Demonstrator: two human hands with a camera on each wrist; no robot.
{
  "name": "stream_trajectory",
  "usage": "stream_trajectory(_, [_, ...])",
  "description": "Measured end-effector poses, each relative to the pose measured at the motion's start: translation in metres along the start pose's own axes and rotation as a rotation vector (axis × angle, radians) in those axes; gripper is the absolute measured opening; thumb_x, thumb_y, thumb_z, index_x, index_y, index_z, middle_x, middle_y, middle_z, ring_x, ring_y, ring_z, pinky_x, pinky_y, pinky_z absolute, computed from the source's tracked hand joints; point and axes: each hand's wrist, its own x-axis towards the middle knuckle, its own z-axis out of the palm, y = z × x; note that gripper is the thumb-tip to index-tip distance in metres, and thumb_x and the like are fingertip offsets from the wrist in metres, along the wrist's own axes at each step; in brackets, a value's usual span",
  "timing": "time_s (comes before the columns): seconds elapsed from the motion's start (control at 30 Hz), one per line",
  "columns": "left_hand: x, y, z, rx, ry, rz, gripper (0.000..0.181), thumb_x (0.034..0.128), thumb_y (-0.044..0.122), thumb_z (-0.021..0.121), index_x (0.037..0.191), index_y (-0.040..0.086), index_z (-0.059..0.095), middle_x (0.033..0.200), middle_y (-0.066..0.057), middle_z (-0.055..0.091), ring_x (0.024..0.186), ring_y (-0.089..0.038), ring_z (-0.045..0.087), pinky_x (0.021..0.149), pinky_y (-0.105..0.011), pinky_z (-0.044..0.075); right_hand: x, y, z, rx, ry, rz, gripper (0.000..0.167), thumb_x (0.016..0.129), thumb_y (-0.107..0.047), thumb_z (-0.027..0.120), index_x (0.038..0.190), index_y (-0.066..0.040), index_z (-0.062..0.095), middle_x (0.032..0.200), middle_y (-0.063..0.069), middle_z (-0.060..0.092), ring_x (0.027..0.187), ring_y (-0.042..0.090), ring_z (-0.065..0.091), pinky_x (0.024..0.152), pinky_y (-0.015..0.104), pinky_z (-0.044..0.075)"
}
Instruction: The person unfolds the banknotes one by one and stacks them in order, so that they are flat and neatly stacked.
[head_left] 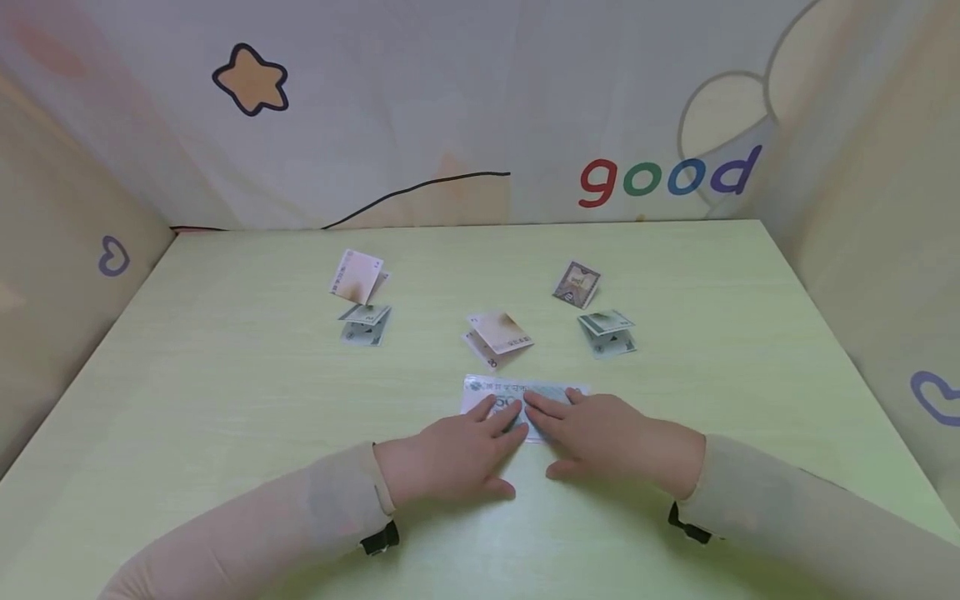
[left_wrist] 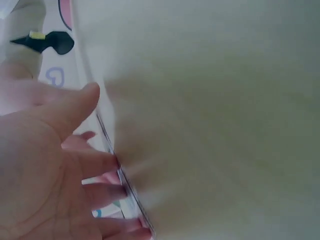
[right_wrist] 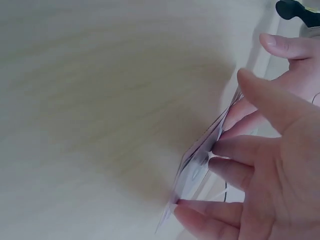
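A pale blue-green banknote (head_left: 491, 386) with a large printed number lies flat on the table in front of me. My left hand (head_left: 452, 454) rests on its left part with fingers spread and fairly straight. On the right part, the fingers of my right hand (head_left: 611, 433) press down, also extended. Both thumbs lie off the note, on the near side. From the left wrist view, the left fingertips (left_wrist: 117, 192) touch the note near its edge. In the right wrist view the note (right_wrist: 192, 172) looks slightly bent, with a crease line, under the fingertips (right_wrist: 220, 150).
Several folded banknotes stand part-open farther back: a pinkish one (head_left: 357, 277) and a green one (head_left: 365, 327) at left, another pinkish one (head_left: 501, 335) mid-table, a brown one (head_left: 577, 283) and a green one (head_left: 607, 333) at right. Printed cloth walls (head_left: 420, 108) surround the table (head_left: 225, 375).
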Motion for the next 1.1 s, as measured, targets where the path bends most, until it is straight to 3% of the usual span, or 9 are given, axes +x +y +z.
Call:
stream_trajectory(0.2, [-0.004, 0.005, 0.004, 0.021, 0.024, -0.047, 0.074, 0.0905, 0.059, 0.044, 0.147, 0.013, 0.030, 0.152, -0.016, 0.020, 0.134, -0.039, 0.025, 0.102, -0.039, 0.035, 0.004, -0.007, -0.006, -0.078, -0.022, 0.041, 0.068, 0.088, -0.050, 0.056, 0.143, -0.013, 0.040, 0.149, 0.000, 0.031, 0.114, 0.038, 0.053, 0.088, 0.046, 0.047])
stream_trajectory(0.33, [-0.003, 0.005, 0.005, 0.035, 0.032, -0.049, 0.075, 0.0901, 0.061, 0.041, 0.147, 0.013, 0.030, 0.152, -0.017, 0.019, 0.134, -0.040, 0.025, 0.102, -0.039, 0.036, 0.005, -0.008, -0.009, -0.094, -0.019, 0.035, 0.067, 0.089, -0.048, 0.056, 0.142, -0.011, 0.041, 0.149, 0.003, 0.033, 0.123, 0.033, 0.046, 0.092, 0.047, 0.044])
stream_trajectory(0.6, [-0.003, 0.006, 0.001, 0.024, 0.008, -0.045, 0.080, 0.0875, 0.065, 0.041, 0.147, 0.013, 0.030, 0.152, -0.017, 0.018, 0.134, -0.040, 0.024, 0.100, -0.040, 0.038, 0.004, -0.003, -0.009, 0.030, -0.024, 0.004, 0.073, 0.087, -0.044, 0.061, 0.144, -0.006, 0.035, 0.151, 0.008, 0.026, 0.135, 0.028, 0.030, 0.097, 0.050, 0.038])
stream_trajectory(0.93, [-0.005, 0.000, -0.006, -0.051, -0.029, -0.041, 0.077, 0.0867, 0.064, 0.045, 0.147, 0.018, 0.032, 0.152, -0.016, 0.018, 0.135, -0.039, 0.022, 0.096, -0.041, 0.042, 0.009, 0.001, -0.009, 0.039, -0.031, 0.004, 0.077, 0.088, -0.049, 0.058, 0.145, -0.005, 0.032, 0.152, 0.007, 0.024, 0.134, 0.028, 0.031, 0.098, 0.044, 0.040])
stream_trajectory(1.1, [-0.004, -0.002, -0.005, -0.063, -0.034, -0.014, 0.076, 0.0869, 0.064, 0.045, 0.146, 0.018, 0.032, 0.152, -0.017, 0.018, 0.135, -0.040, 0.023, 0.100, -0.042, 0.038, 0.007, 0.001, -0.009, 0.035, -0.016, -0.007, 0.078, 0.087, -0.049, 0.059, 0.144, -0.002, 0.033, 0.152, 0.010, 0.025, 0.132, 0.029, 0.032, 0.097, 0.043, 0.040])
